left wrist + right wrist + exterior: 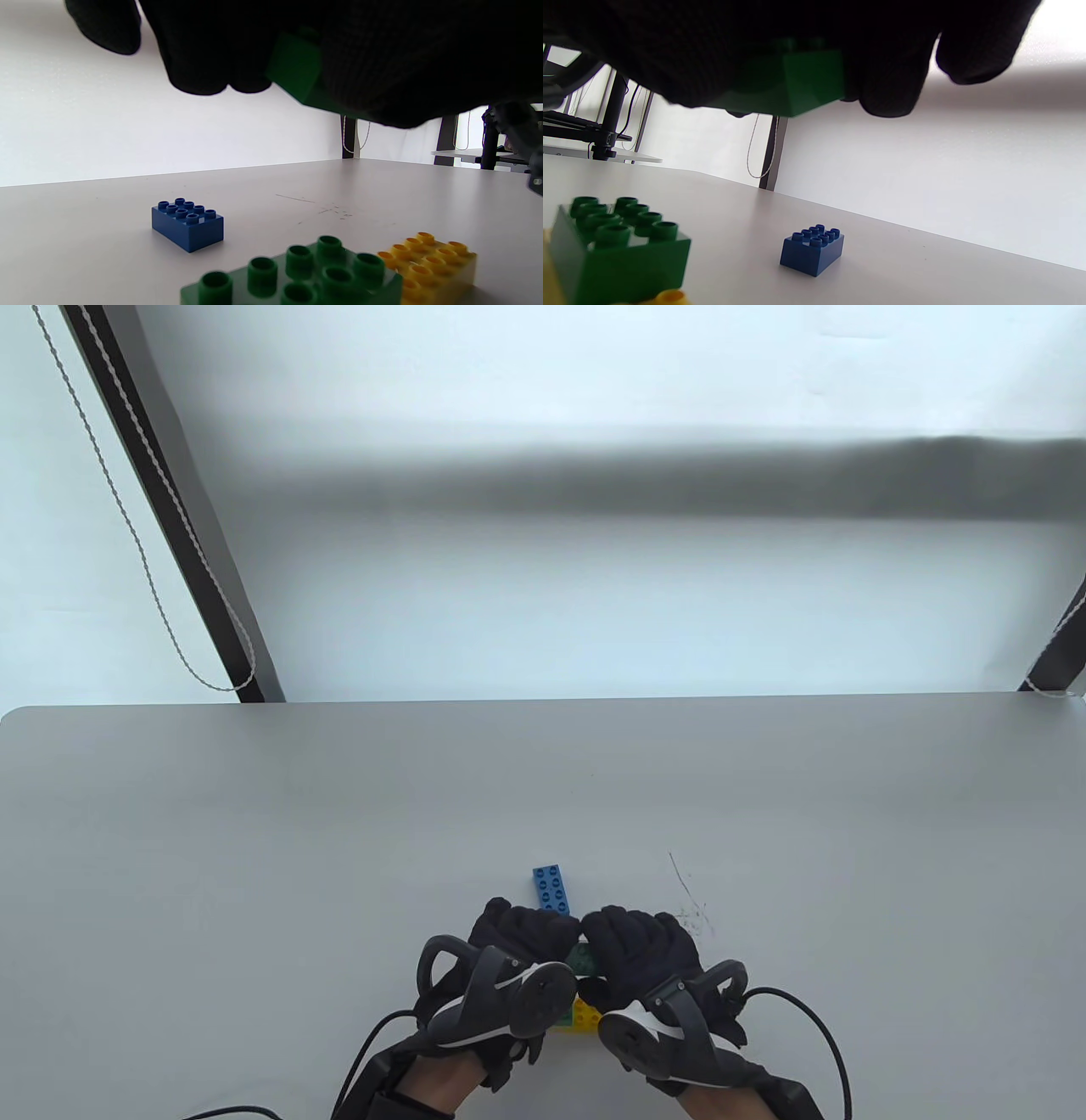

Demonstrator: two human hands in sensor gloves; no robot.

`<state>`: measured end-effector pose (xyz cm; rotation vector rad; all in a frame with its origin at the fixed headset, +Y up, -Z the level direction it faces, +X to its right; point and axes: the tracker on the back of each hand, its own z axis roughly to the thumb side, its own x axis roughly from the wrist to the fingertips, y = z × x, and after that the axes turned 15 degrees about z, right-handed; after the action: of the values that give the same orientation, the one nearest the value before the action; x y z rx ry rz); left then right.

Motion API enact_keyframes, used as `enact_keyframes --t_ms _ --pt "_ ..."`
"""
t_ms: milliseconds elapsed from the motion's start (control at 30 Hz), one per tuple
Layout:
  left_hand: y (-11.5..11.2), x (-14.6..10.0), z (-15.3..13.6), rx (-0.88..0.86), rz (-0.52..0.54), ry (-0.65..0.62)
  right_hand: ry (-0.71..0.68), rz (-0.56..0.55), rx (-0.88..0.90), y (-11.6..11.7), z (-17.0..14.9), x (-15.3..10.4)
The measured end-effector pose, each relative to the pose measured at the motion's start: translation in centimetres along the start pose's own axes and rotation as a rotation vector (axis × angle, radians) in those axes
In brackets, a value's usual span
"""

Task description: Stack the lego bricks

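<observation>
Both gloved hands meet over the near middle of the table. My left hand and right hand together grip a green brick and hold it in the air. It shows between the fingers in the left wrist view and the right wrist view. Below it a second green brick sits against a yellow brick; whether it is beside or on the yellow one I cannot tell. A blue brick lies alone just beyond the hands.
Faint scratch marks mark the grey table right of the blue brick. The table's far edge meets a white wall, with dark frame legs and a cord at the back left.
</observation>
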<state>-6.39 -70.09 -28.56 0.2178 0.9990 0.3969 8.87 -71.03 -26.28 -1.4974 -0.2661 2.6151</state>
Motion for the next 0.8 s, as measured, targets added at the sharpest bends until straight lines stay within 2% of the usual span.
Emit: enact_keyframes --t_ms 200,500,633,700,800 --pt "-0.1 -0.1 -0.1 -0.009 -0.009 -0.002 -0.007 0.004 0.003 0.0 0.1 0.1" --pt "-0.8 -0.3 -1.0 -0.062 -0.075 -0.001 -0.004 0.086 0.034 0.3 -0.8 0.2" --pt "-1.5 -0.4 -1.9 -0.094 -0.152 0.018 0.010 0.160 0.078 0.9 -1.5 0.4" --pt "-2.2 -0.5 -2.4 -0.103 -0.236 0.048 0.016 0.195 0.088 1.2 -1.7 0.4" --pt "-2.9 -0.7 -3.0 -0.098 -0.306 0.067 0.015 0.247 0.092 1.6 -1.8 0.5"
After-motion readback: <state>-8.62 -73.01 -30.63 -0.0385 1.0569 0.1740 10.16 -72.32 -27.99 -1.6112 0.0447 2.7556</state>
